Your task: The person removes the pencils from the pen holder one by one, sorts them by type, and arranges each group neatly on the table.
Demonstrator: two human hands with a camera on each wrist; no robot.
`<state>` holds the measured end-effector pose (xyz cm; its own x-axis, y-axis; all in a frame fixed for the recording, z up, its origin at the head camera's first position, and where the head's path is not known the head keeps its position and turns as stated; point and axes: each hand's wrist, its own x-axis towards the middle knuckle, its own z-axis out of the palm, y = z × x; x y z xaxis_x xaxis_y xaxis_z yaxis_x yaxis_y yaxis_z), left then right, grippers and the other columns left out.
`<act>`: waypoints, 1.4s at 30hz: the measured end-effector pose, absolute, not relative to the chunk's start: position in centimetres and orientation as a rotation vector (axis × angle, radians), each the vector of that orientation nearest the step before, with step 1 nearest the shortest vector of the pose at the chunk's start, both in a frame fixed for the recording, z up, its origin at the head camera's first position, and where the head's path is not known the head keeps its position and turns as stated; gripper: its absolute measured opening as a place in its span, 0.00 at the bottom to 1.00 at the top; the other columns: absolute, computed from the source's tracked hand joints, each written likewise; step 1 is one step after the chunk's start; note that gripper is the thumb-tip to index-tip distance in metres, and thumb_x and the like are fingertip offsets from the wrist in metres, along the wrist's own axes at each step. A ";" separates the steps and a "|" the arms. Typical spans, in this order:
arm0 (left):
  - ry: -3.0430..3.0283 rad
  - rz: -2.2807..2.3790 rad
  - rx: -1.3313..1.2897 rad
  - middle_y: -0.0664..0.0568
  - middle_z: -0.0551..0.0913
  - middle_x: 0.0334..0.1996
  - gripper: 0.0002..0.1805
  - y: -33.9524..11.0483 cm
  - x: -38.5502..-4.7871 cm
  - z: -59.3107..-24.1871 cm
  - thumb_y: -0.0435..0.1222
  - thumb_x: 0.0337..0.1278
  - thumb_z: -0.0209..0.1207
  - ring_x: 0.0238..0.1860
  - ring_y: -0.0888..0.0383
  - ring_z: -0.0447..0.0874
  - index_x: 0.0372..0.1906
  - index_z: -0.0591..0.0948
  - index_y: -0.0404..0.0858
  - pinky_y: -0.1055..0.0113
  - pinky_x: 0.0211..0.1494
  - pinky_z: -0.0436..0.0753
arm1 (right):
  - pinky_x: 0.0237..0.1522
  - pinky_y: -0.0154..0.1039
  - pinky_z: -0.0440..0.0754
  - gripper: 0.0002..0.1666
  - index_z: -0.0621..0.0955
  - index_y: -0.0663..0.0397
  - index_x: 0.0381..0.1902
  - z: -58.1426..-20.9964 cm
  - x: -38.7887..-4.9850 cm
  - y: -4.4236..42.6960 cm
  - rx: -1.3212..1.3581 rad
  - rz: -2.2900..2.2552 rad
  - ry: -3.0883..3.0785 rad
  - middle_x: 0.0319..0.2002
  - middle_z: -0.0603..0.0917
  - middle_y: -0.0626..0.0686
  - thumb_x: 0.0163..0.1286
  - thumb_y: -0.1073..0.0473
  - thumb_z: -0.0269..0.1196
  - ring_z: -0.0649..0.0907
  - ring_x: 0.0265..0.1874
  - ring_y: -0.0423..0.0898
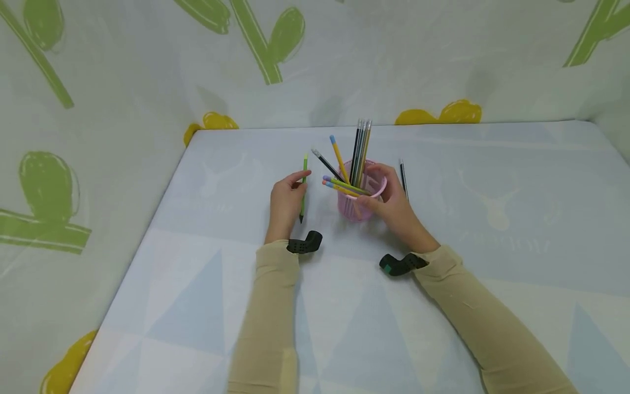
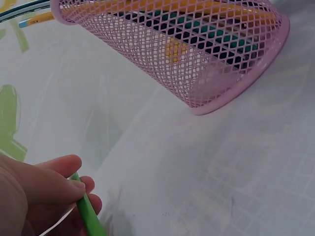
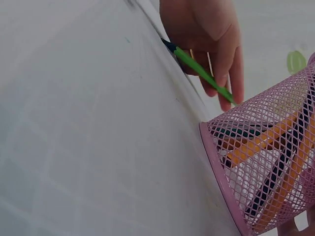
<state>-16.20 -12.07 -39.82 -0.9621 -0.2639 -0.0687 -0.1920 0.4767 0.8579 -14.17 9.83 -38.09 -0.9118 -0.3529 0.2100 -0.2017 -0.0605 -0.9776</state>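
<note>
Nearest: tan sleeves, a black wrist device at each cuff. Left hand pinches a green pencil between thumb and fingers, dark tip toward the person; pencil is left of the cup, apart from it. Can't tell if the tip touches the table. Right hand holds the pink mesh cup by its right side, thumb near, fingers on the far rim. Cup stands on the table: several pencils upright, others leaning left. Dark pencil just right of that hand, partly hidden. Behind: leaf-print wall.
</note>
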 end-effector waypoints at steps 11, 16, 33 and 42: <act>-2.826 -1.035 0.297 0.52 0.78 0.46 0.13 -11.9 -15.8 -39.7 0.32 0.56 0.54 0.41 0.56 0.73 0.46 0.81 0.46 0.66 0.40 0.73 | 0.63 0.51 0.51 0.32 0.58 0.54 0.58 -38.0 -14.2 9.9 -0.618 -2.120 2.081 0.65 0.56 0.53 0.58 0.67 0.59 0.55 0.65 0.51; -2.858 -0.831 0.269 0.48 0.74 0.50 0.15 -11.8 -15.7 -39.5 0.29 0.55 0.53 0.47 0.50 0.71 0.46 0.81 0.45 0.61 0.46 0.71 | 0.63 0.52 0.51 0.32 0.58 0.56 0.58 -37.9 -14.1 9.9 -0.637 -2.128 2.093 0.64 0.57 0.53 0.59 0.66 0.59 0.56 0.65 0.51; -2.872 -0.894 0.340 0.50 0.69 0.55 0.16 -11.8 -15.5 -39.3 0.38 0.53 0.57 0.53 0.50 0.63 0.49 0.78 0.48 0.61 0.46 0.71 | 0.63 0.50 0.51 0.32 0.57 0.57 0.58 -38.2 -14.1 10.0 -0.630 -2.116 2.092 0.65 0.57 0.53 0.59 0.67 0.59 0.55 0.65 0.49; -2.641 -1.276 0.010 0.61 0.74 0.49 0.15 -11.8 -15.7 -39.2 0.43 0.57 0.55 0.52 0.63 0.69 0.50 0.77 0.51 0.68 0.52 0.70 | 0.63 0.51 0.51 0.32 0.58 0.56 0.58 -38.4 -14.1 9.9 -0.643 -2.129 2.083 0.65 0.57 0.53 0.58 0.67 0.59 0.56 0.65 0.51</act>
